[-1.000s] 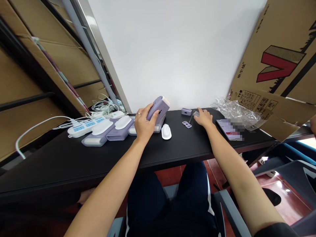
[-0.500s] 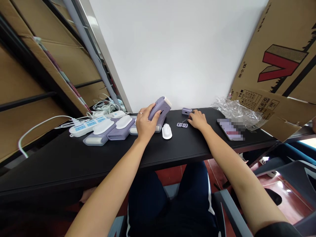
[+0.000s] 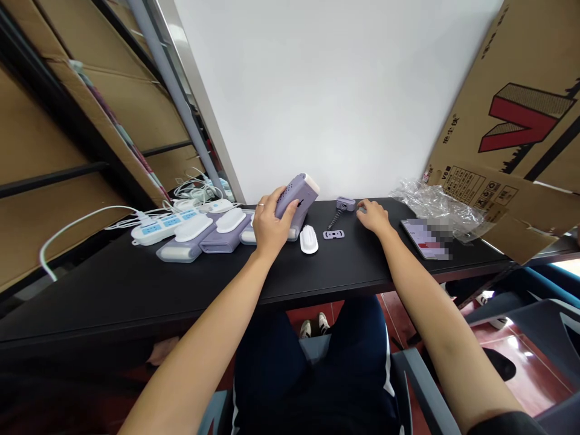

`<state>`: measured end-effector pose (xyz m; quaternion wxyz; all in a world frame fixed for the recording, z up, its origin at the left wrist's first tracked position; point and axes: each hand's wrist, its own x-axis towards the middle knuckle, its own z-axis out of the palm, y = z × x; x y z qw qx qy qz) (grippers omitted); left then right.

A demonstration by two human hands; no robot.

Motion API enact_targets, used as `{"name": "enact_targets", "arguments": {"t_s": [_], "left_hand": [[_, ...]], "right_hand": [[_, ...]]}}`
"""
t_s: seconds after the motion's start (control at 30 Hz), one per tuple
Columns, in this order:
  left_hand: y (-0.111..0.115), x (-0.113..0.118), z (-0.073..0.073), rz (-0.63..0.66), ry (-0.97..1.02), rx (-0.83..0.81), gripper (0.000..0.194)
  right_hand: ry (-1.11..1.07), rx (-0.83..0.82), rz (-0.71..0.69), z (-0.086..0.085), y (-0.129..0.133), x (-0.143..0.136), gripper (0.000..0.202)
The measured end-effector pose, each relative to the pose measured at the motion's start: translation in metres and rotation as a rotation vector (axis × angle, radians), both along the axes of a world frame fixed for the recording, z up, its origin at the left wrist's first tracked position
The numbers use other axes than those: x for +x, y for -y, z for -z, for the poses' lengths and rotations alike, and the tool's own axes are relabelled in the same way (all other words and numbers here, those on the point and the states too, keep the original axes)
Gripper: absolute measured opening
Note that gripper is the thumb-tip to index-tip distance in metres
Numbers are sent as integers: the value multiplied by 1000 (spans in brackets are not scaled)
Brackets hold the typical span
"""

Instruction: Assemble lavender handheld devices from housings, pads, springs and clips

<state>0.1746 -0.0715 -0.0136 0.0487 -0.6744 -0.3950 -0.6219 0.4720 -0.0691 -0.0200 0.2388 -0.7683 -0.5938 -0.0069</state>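
My left hand is closed around a purple handheld device with a pale end, held tilted above the black table. Beneath it a similar purple device is partly hidden. My right hand rests over the table with its fingers apart and nothing visible in them. To its left sits a small purple block, from which a thin dark coiled spring runs down towards a flat purple slotted plate. A white oval piece lies between the plate and my left hand.
Purple devices topped with white oval pieces line the table's left side, beside a white power strip and tangled cables. On the right are a phone, clear plastic wrap and a large cardboard box. A white wall stands behind.
My right hand has moved right, away from the small block and spring. The spring now lies in view, and the slotted plate sits slightly lower. My left hand still holds the device.
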Motion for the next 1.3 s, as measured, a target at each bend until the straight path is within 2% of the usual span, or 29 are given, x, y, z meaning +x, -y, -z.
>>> {"name": "enact_targets", "arguments": {"t_s": [0.17, 0.3, 0.4, 0.47, 0.5, 0.6, 0.77, 0.83, 1.0, 1.07, 1.2, 1.3], "left_hand": [[-2, 0, -1, 20, 71, -41, 49], [-6, 0, 0, 38, 114, -57, 50], [-7, 1, 0, 40, 117, -59, 49], [-6, 1, 0, 39, 107, -59, 48], [-6, 1, 0, 40, 102, -59, 47], [-5, 1, 0, 44, 104, -63, 46], [-5, 1, 0, 56, 113, -57, 44], [-5, 1, -1, 60, 124, -61, 43], [-6, 1, -1, 78, 176, -90, 42], [-7, 2, 0, 81, 183, -94, 42], [-7, 1, 1, 74, 179, -100, 43], [-7, 1, 1, 82, 187, -116, 42]], "right_hand": [[45, -41, -27, 0, 3, 0, 37], [235, 80, -64, 1, 6, -18, 40], [438, 129, -314, 3, 0, -43, 56], [536, 45, -515, 4, -7, -60, 58], [546, 1, -562, 5, -12, -67, 57], [424, -68, -627, 7, -23, -80, 55], [54, 54, -798, 9, -26, -73, 52], [22, 102, -742, 8, -23, -63, 46], [264, 196, -251, 5, -26, -42, 38], [356, 219, -135, 6, -35, -42, 39], [443, 170, -21, 10, -56, -50, 44], [442, 60, -95, 11, -58, -53, 38]]}}
